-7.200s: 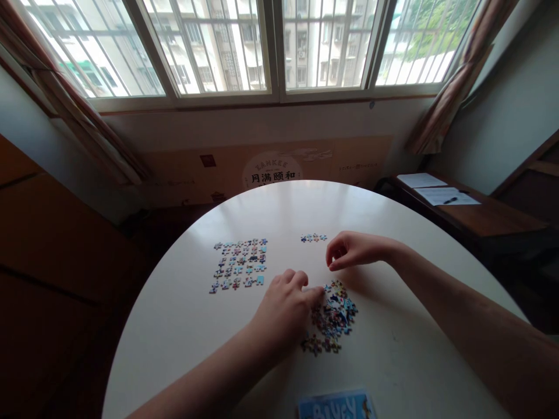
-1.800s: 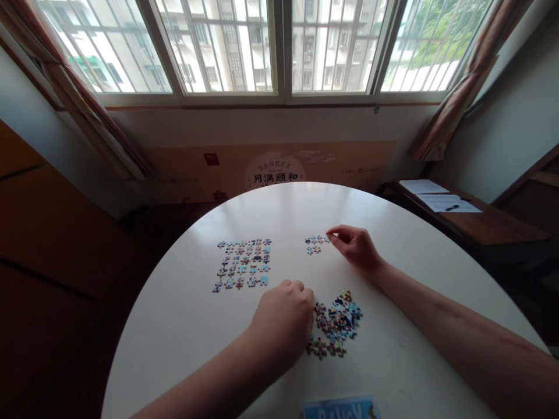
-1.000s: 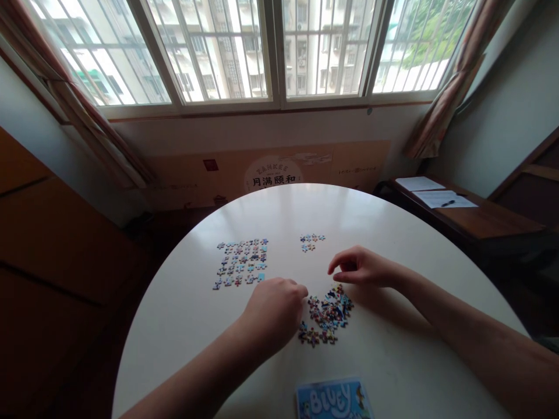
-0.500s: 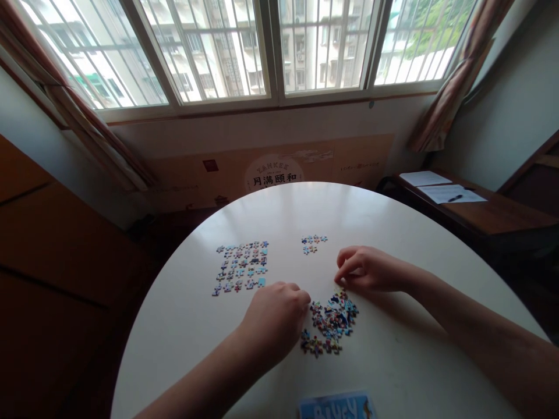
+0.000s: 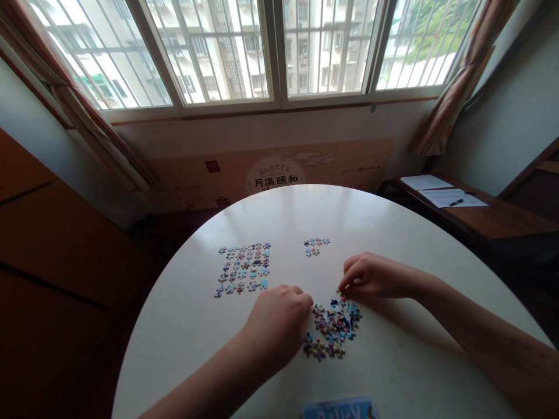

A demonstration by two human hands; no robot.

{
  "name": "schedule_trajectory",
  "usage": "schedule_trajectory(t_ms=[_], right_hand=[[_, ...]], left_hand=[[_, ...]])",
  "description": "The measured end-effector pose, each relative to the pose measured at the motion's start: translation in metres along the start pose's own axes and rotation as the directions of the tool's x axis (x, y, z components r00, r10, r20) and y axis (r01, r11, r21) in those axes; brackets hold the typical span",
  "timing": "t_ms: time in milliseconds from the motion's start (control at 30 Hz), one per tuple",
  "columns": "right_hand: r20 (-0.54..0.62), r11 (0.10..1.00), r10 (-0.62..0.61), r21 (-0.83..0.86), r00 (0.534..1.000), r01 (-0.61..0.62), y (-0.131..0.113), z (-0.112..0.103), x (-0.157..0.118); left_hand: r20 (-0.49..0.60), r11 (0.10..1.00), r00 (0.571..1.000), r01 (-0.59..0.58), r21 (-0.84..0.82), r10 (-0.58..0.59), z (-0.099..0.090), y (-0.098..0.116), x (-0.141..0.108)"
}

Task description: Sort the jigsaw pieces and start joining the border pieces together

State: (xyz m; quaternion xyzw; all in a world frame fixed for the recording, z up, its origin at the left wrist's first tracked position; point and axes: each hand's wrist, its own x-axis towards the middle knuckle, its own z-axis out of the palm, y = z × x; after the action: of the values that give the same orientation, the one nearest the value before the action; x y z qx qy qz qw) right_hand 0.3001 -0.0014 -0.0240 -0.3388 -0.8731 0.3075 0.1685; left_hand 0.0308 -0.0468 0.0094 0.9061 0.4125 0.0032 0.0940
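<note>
A loose pile of colourful puzzle pieces (image 5: pixel 336 320) lies on the round white table. My left hand (image 5: pixel 280 317) rests at the pile's left side, fingers curled and pressed together; its fingertips are hidden from view. At the pile's upper edge, my right hand (image 5: pixel 371 276) pinches downward, its fingertips at a small yellowish piece too small to make out well. Rows of separate puzzle pieces (image 5: pixel 245 265) are laid out to the left, beyond my left hand. A smaller group of pieces (image 5: pixel 315 244) lies farther back, near the middle.
A blue box or card (image 5: pixel 340 409) is partly visible at the near edge of the view. Past the white table (image 5: pixel 174 326) on the right, a brown desk (image 5: pixel 506 212) holds papers (image 5: pixel 454 198) and a pen. A barred window and curtains stand behind.
My right hand's fingers have closed together and come down to the top edge of the pile. My left hand stays nearly in place. The whole view has shifted slightly.
</note>
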Motion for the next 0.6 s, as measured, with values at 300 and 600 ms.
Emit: schedule_trajectory(t_ms=[300,600], right_hand=[[-0.238,0.989,0.079,-0.102,0.968,-0.106,0.016,0.001,0.004],[-0.244,0.989,0.076,-0.105,0.967,-0.105,0.018,0.006,0.004]], left_hand=[[0.036,0.998,0.998,0.041,0.046,-0.043,-0.004,0.004,0.0],[0.04,0.998,0.998,0.04,0.053,-0.042,-0.003,0.004,0.0]])
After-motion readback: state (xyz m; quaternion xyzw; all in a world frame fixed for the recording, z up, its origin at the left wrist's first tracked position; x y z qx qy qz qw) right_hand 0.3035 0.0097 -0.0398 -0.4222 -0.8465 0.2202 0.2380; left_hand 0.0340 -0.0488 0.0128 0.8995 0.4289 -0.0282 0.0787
